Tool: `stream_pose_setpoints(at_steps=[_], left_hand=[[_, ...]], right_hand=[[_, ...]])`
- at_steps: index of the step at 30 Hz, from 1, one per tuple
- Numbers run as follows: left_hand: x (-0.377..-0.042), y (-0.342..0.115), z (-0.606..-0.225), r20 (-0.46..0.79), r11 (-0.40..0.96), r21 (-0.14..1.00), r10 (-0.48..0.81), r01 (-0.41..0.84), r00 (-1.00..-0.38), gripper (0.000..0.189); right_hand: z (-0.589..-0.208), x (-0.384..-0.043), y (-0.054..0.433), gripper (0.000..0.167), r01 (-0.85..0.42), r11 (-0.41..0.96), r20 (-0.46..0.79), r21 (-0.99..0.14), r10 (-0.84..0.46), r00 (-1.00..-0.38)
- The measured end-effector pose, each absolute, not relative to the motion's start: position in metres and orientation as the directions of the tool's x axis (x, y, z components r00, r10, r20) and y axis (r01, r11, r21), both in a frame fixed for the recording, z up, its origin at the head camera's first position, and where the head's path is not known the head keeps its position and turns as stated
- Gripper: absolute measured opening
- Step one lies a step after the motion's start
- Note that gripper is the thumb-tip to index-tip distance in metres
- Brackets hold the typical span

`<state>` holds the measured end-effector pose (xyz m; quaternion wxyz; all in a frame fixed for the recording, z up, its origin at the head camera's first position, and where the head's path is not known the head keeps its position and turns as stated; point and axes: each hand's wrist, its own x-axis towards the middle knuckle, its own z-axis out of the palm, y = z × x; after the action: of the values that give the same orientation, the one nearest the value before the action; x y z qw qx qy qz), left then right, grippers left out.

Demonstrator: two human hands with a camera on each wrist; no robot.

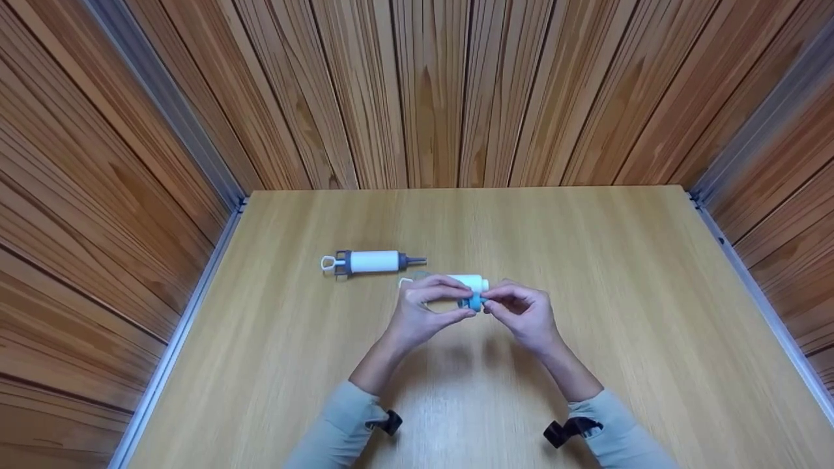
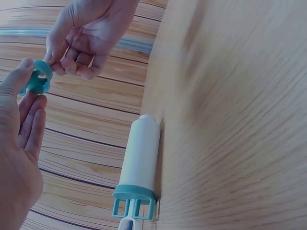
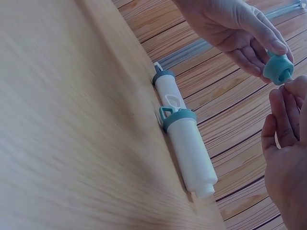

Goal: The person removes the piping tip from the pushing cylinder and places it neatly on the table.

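Closest to the camera are two pale sleeves (image 1: 342,423), each with a black clip (image 1: 573,428) at the cuff, their forearms converging over the wooden table (image 1: 651,312). Between the fingertips of the left hand (image 1: 414,316) and the right hand (image 1: 533,312), a small teal cap (image 1: 475,301) is held up off the surface. The relation that seems to matter most is that of cap to tube: the white tube (image 3: 192,151) lies on its side on the table, just beyond the hands and lower than them, its long axis running left to right. Its narrow neck (image 3: 206,190) points to the right and its teal collar (image 2: 134,191) sits at the left end. The right hand's fingertips are nearer the neck; the left hand is in front of the collar end and hides part of it in the head view. Neither hand touches the tube. The left thumb and fingers grasp the cap from opposite sides, parted only by its width. The right thumb and forefinger come almost together, pinching a thin teal stem (image 3: 287,75) at the cap's right-hand end, with the other fingers loosely curled; whether that stem is part of the cap or a separate piece, I cannot tell. Farther off and to the left, a grey-collared tube (image 1: 374,261) lies roughly parallel to the first, its nozzle (image 1: 414,260) also pointing right, well apart from the fingers.
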<state>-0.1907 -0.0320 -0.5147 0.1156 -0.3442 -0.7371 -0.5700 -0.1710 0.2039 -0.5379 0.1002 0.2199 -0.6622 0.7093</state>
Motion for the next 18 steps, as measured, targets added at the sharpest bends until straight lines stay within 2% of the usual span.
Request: stream_pose_setpoints(at_steps=[9, 18], left_hand=[[-0.1924, -0.0366, -0.5097, 0.599, 0.102, 0.738, 0.354, 0.667, -0.718, 0.025], [-0.1936, -0.0334, -0.5079, 0.634, 0.094, 0.708, 0.351, 0.7, -0.689, 0.025]], right_hand=[[-0.5385, -0.1734, 0.2082, 0.035, -0.414, -0.185, 0.44, -0.891, -0.135, -0.888], [-0.5339, -0.172, 0.2071, 0.041, -0.383, -0.226, 0.425, -0.896, -0.178, -0.888]])
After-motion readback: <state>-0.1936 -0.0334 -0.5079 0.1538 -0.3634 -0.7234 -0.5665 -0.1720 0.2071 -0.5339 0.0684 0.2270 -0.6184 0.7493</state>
